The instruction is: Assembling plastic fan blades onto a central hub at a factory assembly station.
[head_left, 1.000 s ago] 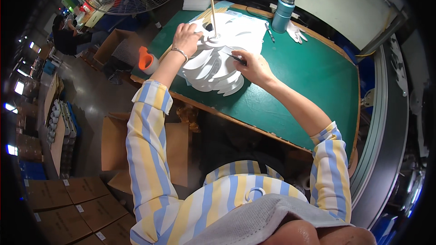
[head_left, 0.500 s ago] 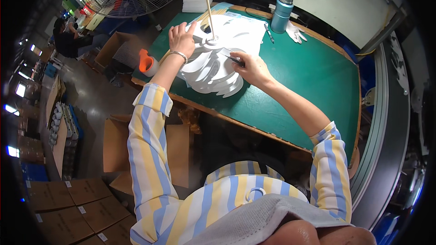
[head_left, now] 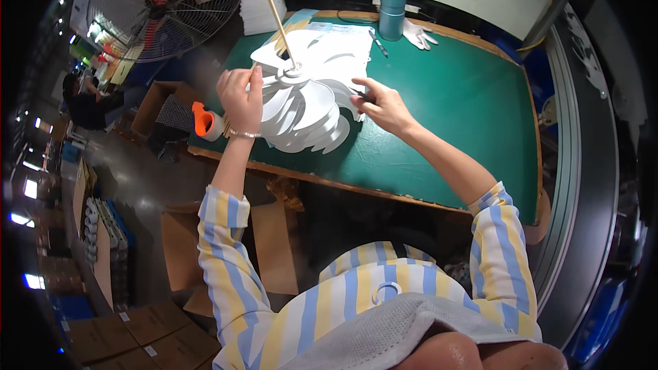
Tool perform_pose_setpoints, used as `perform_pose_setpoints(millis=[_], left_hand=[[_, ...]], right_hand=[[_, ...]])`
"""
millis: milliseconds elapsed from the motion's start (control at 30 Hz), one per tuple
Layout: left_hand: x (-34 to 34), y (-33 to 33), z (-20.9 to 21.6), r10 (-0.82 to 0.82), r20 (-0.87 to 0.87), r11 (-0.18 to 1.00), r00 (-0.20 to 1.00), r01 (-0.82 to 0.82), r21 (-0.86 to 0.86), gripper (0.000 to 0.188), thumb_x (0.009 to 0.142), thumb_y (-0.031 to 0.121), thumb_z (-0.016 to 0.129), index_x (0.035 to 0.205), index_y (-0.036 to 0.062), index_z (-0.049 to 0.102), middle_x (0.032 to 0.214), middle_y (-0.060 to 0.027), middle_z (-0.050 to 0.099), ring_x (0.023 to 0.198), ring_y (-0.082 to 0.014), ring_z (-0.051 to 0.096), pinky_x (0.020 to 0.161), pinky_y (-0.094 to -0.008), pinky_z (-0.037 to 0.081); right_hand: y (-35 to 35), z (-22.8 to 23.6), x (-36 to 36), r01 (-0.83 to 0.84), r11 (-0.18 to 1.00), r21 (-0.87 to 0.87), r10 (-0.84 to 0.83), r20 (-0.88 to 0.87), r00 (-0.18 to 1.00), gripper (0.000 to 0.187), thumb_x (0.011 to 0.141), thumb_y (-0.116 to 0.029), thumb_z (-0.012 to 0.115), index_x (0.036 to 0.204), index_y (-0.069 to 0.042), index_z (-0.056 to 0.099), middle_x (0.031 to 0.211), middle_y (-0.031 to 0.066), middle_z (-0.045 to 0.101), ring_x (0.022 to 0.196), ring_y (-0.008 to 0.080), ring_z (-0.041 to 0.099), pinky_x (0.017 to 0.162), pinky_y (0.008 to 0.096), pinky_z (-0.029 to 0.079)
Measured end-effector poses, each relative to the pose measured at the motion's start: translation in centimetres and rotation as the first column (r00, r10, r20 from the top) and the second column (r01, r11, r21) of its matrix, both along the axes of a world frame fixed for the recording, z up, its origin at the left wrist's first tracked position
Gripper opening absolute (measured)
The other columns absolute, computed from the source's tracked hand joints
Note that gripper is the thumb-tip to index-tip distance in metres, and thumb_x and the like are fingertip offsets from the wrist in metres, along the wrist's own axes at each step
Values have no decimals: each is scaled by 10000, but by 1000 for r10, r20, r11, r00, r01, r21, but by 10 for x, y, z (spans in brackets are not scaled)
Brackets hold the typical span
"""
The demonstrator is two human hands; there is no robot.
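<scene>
A stack of white plastic fan blades (head_left: 301, 106) rests on the green work table (head_left: 452, 109), with a pale wooden rod (head_left: 274, 14) standing up from the hub at its middle. At the stack's left edge is my left hand (head_left: 241, 99), fingers pinched together beside a blade; what sits between them is too small to make out. To the right of the stack, my right hand (head_left: 385, 106) is closed round a small dark-handled tool (head_left: 363, 94). Its tip lies close to the blade edges, and the fingers hide most of it.
A blue flask (head_left: 392, 10), a white glove (head_left: 418, 34) and a pen (head_left: 378, 44) lie toward the back. An orange-and-white roll (head_left: 207, 122) stands at the left edge. Beyond are a large caged fan (head_left: 161, 7), cartons (head_left: 127, 339) and a seated person (head_left: 89, 106).
My left hand has left the top of the blades and moved down to their left edge, its spread fingers now pinched. The right hand has drawn slightly off the blades with the tool.
</scene>
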State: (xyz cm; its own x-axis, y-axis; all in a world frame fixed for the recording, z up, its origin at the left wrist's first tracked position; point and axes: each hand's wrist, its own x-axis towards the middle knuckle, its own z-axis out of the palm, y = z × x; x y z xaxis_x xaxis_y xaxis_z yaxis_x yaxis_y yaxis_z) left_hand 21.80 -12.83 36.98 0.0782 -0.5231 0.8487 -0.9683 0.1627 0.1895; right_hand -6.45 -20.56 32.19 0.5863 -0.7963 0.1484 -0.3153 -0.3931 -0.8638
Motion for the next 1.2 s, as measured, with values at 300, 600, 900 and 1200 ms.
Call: perform_pose_setpoints(millis=[300, 600, 900, 1200], left_hand=[[-4, -8, -33, 25, 9, 866, 1000, -26, 500, 165, 810, 278, 684, 867, 125, 710, 974, -34, 649, 1006, -233, 556, 947, -377, 383], [3, -4, -30, 20, -16, 874, 1000, -10, 486, 117, 797, 168, 655, 891, 120, 706, 926, -26, 659, 937, -239, 574, 917, -385, 396], [-15, 3, -24, -83, -106, 867, 991, 124, 482, 147, 793, 144, 662, 931, 108, 698, 906, -31, 648, 890, -225, 585, 845, -345, 433], [-19, 14, -21, -110, -28, 895, 993, 112, 432, 348, 756, 212, 712, 1077, 94, 650, 1020, -49, 622, 980, -239, 562, 909, -358, 414]], right_hand=[[-26, -70, -86, 255, 937, 239, -269, 30, 963, 404, 896, -209, 626, 1236, 0, 558, 736, 16, 629, 673, 60, 581, 542, 218, 387], [-12, -103, -118, 256, 859, 444, -367, 185, 912, 372, 887, -175, 621, 1195, 28, 572, 771, 7, 630, 689, 72, 607, 581, 226, 414], [-9, -109, -115, 250, 822, 512, -367, 141, 919, 389, 913, -196, 615, 1235, 10, 540, 753, -1, 591, 663, 56, 578, 514, 195, 374], [-13, -121, -121, 265, 811, 521, -383, 131, 914, 364, 887, -183, 635, 1184, 19, 576, 743, 25, 641, 635, 62, 583, 520, 207, 398]])
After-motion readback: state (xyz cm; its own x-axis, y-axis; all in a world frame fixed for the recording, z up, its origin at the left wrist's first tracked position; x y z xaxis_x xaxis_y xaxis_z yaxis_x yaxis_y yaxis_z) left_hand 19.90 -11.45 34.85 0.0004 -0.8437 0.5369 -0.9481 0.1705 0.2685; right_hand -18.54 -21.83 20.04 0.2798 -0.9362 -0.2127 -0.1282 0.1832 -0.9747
